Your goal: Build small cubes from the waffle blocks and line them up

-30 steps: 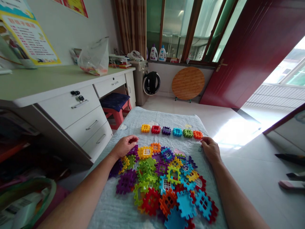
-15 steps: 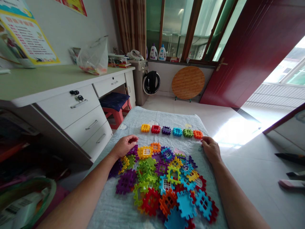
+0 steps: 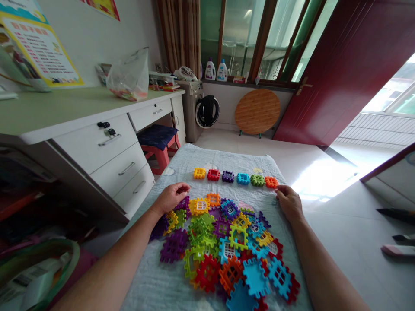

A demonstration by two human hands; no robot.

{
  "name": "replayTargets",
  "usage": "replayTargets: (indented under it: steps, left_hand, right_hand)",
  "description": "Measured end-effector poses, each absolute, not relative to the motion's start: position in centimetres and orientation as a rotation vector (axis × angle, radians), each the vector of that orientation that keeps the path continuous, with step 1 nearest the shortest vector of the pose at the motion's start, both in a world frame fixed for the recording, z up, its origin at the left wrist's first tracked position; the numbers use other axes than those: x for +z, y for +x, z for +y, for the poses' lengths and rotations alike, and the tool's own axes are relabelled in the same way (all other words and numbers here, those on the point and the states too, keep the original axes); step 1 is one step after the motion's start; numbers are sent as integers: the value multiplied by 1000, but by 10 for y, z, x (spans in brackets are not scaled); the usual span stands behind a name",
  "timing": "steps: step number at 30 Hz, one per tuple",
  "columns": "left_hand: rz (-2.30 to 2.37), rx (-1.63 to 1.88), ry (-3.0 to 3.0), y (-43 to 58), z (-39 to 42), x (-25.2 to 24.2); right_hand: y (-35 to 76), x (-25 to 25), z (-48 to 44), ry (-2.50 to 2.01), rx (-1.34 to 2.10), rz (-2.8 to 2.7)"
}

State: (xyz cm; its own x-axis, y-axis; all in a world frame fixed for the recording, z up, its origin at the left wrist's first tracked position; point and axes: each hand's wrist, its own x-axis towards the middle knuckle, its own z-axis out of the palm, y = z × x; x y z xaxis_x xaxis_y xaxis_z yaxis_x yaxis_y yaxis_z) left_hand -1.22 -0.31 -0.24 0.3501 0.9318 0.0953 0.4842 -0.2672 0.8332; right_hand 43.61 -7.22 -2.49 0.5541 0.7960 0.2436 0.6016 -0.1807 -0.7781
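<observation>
A row of assembled toy blocks crosses the cloth: yellow (image 3: pixel 199 173), red (image 3: pixel 213 175), dark purple (image 3: pixel 228 176), blue (image 3: pixel 243 178), green (image 3: pixel 257 180) and orange (image 3: pixel 271 182). My right hand (image 3: pixel 290 204) is at the row's right end, fingers curled together, fingertips beside the orange block; whether they touch it I cannot tell. My left hand (image 3: pixel 171 198) rests with curled fingers by the pile's far left edge, near a purple panel (image 3: pixel 184 203), and no object shows in it. Loose interlocking panels, such as a lime frame (image 3: pixel 238 237) and a red one (image 3: pixel 207 273), lie heaped between my forearms.
Under the blocks is a pale blue cloth (image 3: pixel 145 268). To the left stand a desk with drawers (image 3: pixel 110 157), a stool (image 3: pixel 158 136) and a green-rimmed bin (image 3: pixel 76 259). Beyond are a washing machine (image 3: pixel 192 114), a round wooden board (image 3: pixel 257 111) and a red door (image 3: pixel 311 77).
</observation>
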Motion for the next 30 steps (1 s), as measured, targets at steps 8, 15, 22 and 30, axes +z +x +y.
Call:
replayTargets:
  steps: [8, 15, 22, 30]
  left_hand:
    - [1236, 784, 1886, -13, -3, -4]
    - [1228, 786, 1886, -13, -3, -4]
    - [1233, 779, 1892, -12, -3, -2]
    - [1235, 772, 1884, -13, -3, -3]
  right_hand:
    - [436, -26, -72, -1882, 273, -1132]
    - [438, -27, -72, -1870, 263, -1144]
    - [438, -29, -71, -1886, 268, -1136]
    - [438, -27, -71, -1889, 270, -1135]
